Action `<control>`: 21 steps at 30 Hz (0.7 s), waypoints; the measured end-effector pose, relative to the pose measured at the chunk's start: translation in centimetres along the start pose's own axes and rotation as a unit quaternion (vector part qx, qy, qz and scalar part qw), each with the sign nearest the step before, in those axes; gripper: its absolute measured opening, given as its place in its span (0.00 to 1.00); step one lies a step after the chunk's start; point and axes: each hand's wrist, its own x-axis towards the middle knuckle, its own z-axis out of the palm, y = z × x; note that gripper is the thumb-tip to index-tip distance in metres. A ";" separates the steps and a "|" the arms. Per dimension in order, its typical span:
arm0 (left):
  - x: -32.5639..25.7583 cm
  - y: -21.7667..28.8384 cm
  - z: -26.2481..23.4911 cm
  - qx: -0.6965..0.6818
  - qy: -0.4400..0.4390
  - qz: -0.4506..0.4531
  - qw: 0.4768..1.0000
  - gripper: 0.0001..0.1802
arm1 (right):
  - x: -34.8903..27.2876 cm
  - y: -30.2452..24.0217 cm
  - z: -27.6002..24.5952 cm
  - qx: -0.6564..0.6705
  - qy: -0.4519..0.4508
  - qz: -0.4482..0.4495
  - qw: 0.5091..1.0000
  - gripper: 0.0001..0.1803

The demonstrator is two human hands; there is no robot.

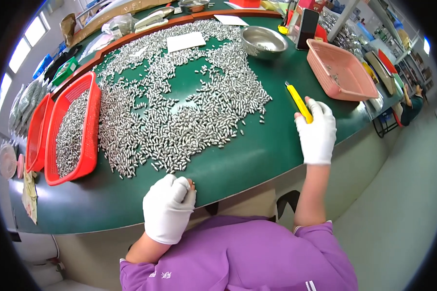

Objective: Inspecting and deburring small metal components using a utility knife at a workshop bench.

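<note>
My right hand [317, 135], in a white glove with bare fingertips, has its thumb and finger around the rear end of a yellow utility knife [298, 102]. The knife points away to the upper left, low over the green table. At the table's front edge my left hand [167, 208], gloved the same way, is closed with its fingers curled; anything in its grip is hidden. Beyond it spreads a wide layer of small silver metal pieces [179, 126]. A white sheet of paper [186, 41] lies on them.
A red plastic basket [93, 123] full of the same pieces stands left, beside another red basket [34, 140]. A steel bowl [263, 41] and a pink basket [342, 72] with a few pieces stand back right, near a phone [307, 29]. A wooden strip [87, 63] borders the back.
</note>
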 end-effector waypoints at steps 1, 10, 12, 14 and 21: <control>-0.2 0.1 0.1 0.035 0.006 0.012 0.999 0.09 | 0.0 1.0 0.8 -0.039 -0.031 0.019 0.999 0.23; 0.0 0.3 -0.1 0.011 -0.019 -0.025 0.999 0.06 | -0.3 1.1 0.5 0.134 -0.029 0.107 0.985 0.13; 0.2 0.5 0.0 -0.006 -0.026 -0.037 0.999 0.08 | -2.4 -0.8 -1.4 0.392 -0.082 0.149 0.904 0.12; 0.3 0.7 -0.2 -0.048 -0.036 -0.035 0.998 0.09 | -5.2 -2.2 -3.8 0.558 -0.205 0.165 0.787 0.15; 0.0 0.5 -0.1 -0.022 -0.052 -0.008 0.998 0.09 | -10.3 -4.3 -5.9 0.401 -0.449 -0.015 0.798 0.31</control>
